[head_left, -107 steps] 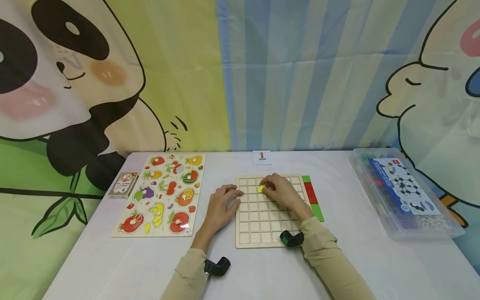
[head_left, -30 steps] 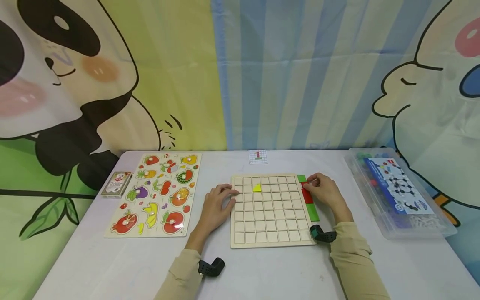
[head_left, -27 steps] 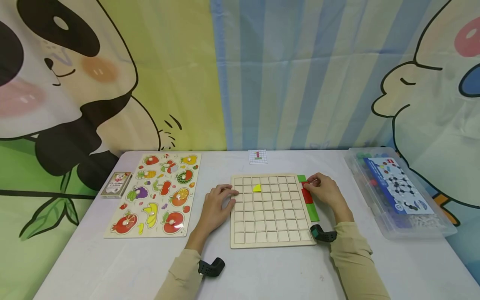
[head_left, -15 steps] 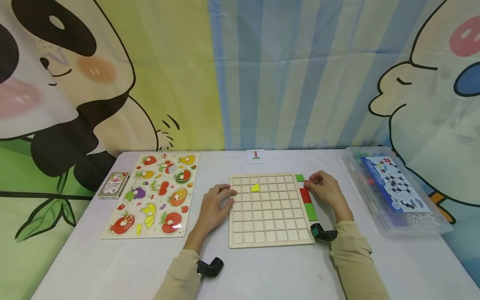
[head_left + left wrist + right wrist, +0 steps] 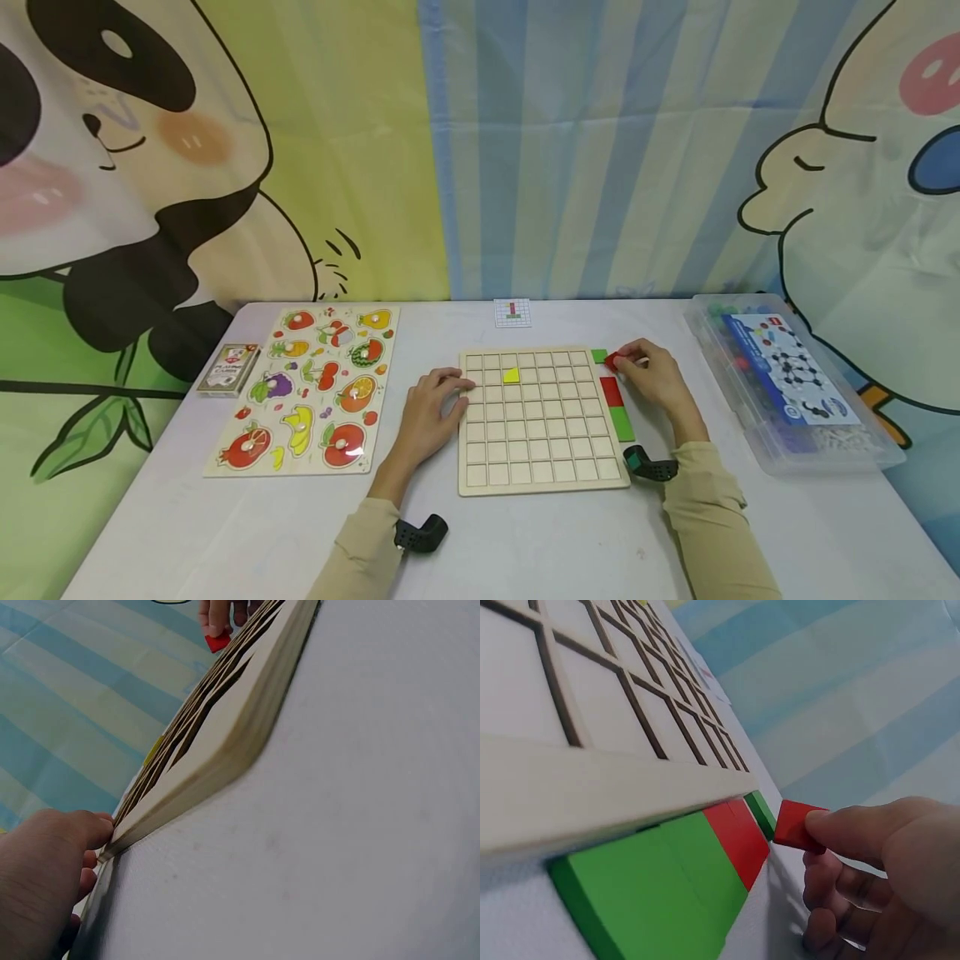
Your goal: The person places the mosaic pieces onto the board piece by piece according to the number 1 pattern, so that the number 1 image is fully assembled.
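A pale wooden grid board [image 5: 543, 488] lies in the middle of the table, with one yellow tile [image 5: 511, 376] in an upper-left cell. My left hand [image 5: 433, 415] rests at the board's left edge; in the left wrist view its thumb [image 5: 94, 829] touches the rim. Off the board's right side, my right hand [image 5: 651, 373] pinches a small red square tile [image 5: 795, 825] between thumb and fingers, tilted up from the table. Along that right edge lie another red tile [image 5: 611, 392], green tiles [image 5: 622, 424] in front of it and a green tile [image 5: 599, 356] behind.
A small printed grid card [image 5: 512, 313] lies behind the board. To the left are a fruit peg puzzle [image 5: 303, 467] and a playing card box [image 5: 229, 369]. A clear plastic case [image 5: 795, 454] stands at the right, with a patterned curtain behind the table.
My right hand has left the yellow tile on the board, moved right to the row of tiles and lifted a red one, leaving a gap there. My left hand stays at the board's edge.
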{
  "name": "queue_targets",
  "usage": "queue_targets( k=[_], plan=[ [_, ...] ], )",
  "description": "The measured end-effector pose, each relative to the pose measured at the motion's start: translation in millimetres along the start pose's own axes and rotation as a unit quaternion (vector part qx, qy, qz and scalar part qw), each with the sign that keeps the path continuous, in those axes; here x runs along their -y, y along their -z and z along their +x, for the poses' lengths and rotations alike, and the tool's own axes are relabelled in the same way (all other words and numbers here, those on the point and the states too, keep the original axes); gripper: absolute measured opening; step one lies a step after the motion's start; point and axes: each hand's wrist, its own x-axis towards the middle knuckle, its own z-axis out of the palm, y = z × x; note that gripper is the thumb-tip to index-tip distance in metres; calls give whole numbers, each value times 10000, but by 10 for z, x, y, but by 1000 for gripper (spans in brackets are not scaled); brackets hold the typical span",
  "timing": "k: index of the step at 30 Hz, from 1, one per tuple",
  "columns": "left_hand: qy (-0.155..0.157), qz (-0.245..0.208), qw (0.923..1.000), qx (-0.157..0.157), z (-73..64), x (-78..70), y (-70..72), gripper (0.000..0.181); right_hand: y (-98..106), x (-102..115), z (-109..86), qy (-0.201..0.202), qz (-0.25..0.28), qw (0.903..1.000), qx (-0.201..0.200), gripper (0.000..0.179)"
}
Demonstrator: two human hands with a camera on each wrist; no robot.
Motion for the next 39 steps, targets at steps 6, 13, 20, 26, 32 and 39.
queue_targets(
  k=[6,13,20,26,32,39],
  plan=[
    [7,-41,10000,20,-2,-3,1,20,-33,56,28,-1,322,9995,80,27],
    [54,13,10000,22,-7,-17,8,20,-132,155,40,9,604,9978,278,28],
    [36,26,10000,12,-7,-24,10,21,-230,242,17,257,557,9970,472,27],
    [23,-1,10000,-7,-10,-34,20,21,-316,338,-10,458,570,9953,640,25],
    [-40,-34,10000,-26,-14,-42,27,20,-392,408,-43,723,576,9935,661,21],
    [5,-18,10000,-2,-10,-29,13,20,-499,523,-56,823,563,9920,781,17]
  ],
)
